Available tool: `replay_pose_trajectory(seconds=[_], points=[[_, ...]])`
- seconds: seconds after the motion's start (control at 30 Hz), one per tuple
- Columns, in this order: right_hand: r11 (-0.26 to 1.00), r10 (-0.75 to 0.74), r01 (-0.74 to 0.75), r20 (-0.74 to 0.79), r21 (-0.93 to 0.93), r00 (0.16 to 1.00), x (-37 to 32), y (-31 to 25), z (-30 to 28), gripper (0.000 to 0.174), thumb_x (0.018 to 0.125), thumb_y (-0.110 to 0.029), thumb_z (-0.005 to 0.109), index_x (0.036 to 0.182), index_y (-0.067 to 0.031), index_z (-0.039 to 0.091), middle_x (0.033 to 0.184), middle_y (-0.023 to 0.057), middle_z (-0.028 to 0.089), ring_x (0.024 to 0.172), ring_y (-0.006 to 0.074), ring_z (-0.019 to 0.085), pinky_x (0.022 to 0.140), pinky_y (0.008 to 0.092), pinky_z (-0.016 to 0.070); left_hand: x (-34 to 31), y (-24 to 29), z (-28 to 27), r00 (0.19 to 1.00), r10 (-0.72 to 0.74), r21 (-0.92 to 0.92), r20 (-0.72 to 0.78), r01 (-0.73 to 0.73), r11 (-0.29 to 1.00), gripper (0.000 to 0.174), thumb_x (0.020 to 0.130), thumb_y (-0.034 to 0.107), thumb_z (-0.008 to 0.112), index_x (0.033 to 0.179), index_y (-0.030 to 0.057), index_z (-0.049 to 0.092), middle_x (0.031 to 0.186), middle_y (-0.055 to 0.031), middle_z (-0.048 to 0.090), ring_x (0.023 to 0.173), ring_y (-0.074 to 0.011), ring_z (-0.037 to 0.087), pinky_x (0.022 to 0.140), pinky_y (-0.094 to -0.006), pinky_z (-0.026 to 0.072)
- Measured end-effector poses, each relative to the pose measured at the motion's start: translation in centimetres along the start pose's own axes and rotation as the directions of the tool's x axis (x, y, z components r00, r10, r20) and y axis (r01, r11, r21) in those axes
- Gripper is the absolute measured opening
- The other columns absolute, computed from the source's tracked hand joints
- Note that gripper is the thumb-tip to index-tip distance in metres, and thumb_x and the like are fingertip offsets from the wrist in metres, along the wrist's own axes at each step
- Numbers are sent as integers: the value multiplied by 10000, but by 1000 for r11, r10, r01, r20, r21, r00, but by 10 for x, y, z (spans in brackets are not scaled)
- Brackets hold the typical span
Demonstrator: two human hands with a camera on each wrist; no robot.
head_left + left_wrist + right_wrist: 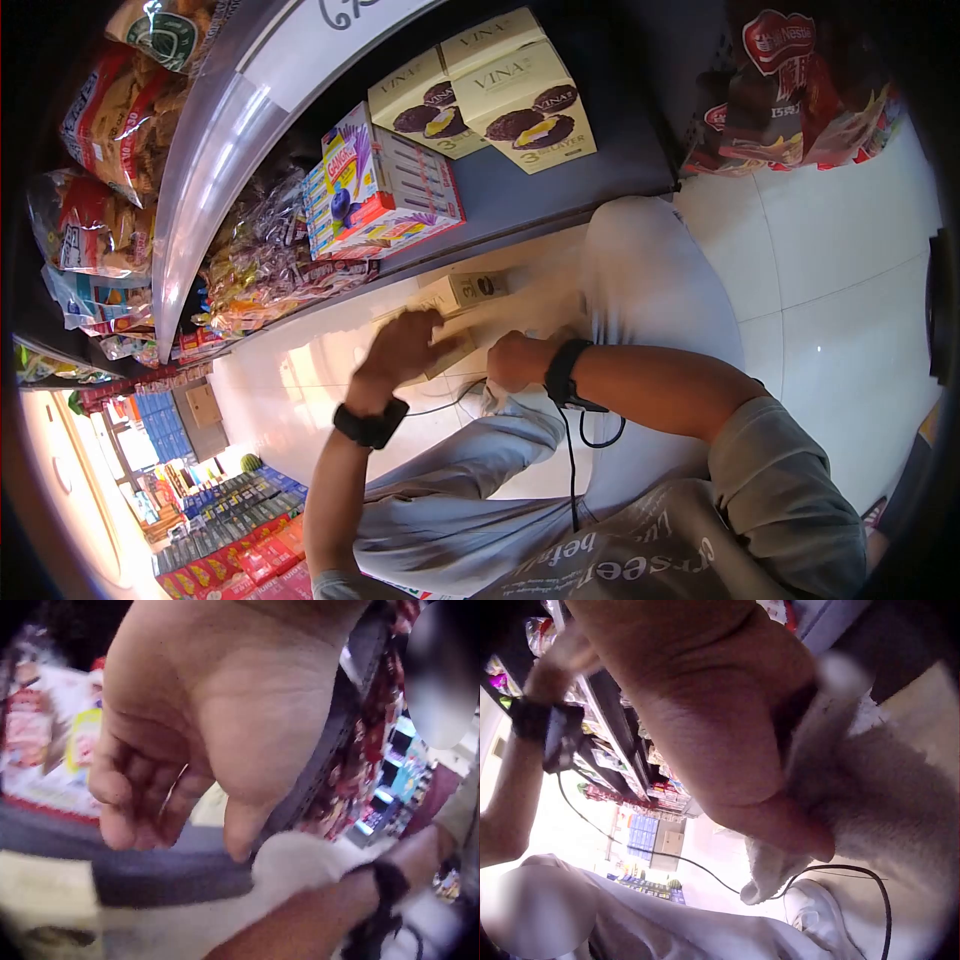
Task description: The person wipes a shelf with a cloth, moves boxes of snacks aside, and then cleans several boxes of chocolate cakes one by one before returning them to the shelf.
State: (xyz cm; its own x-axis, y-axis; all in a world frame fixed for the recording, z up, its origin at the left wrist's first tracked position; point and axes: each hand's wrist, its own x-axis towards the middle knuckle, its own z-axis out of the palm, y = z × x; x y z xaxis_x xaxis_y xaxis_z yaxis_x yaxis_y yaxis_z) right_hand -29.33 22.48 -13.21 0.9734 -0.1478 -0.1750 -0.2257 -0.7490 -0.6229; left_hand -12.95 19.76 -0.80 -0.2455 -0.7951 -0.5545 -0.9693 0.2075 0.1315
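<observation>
My right hand (520, 362) grips a fuzzy beige cloth (900, 787); one end hangs below the thumb in the right wrist view, and in the head view the cloth is a motion blur beside the knee. To its left, my left hand (398, 350) hovers palm down with loosely bent fingers and nothing in them. Beyond the left fingertips, a pale yellow box (478, 289) marked with a 3 stands low by the shelf's foot. On the shelf sit cream VINA boxes (525, 105) and a white, red and purple snack box (380, 190).
The dark shelf (500, 200) runs along the front, with bagged snacks (265, 260) on its left. Red Nestle bags (790, 110) are at the right. A black cable (573, 470) hangs from the right wrist strap. Pale floor tiles (830, 260) lie around the knees.
</observation>
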Motion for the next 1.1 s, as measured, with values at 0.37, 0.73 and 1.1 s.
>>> replay_pose_trajectory(seconds=[0.37,0.73,1.1], points=[[1000,-2,2,-49,15,999,6,1,10,187,588,-96,640,750,-52,724,769,153,688,743,309,673,585,442,488,153,136,-114,553,269,225,-788,-148,963,599,644,168,779,1151,-8,514,1096,-162,533,1051,-356,505,864,-439,433],[999,12,-6,-150,39,989,-4,2,1,186,621,-108,641,780,-71,730,790,127,695,780,299,671,601,445,492,73,120,-156,837,-153,-288,-526,-6,958,375,682,309,780,849,-10,675,570,-82,603,501,-115,538,502,-281,432],[1000,6,-6,-118,-1,993,-4,4,-2,183,673,-131,608,780,-38,722,795,160,690,768,324,671,622,447,507,-31,22,-55,989,88,-692,122,148,-706,661,912,487,383,1312,-40,394,1097,-279,491,848,-314,633,554,-367,609]])
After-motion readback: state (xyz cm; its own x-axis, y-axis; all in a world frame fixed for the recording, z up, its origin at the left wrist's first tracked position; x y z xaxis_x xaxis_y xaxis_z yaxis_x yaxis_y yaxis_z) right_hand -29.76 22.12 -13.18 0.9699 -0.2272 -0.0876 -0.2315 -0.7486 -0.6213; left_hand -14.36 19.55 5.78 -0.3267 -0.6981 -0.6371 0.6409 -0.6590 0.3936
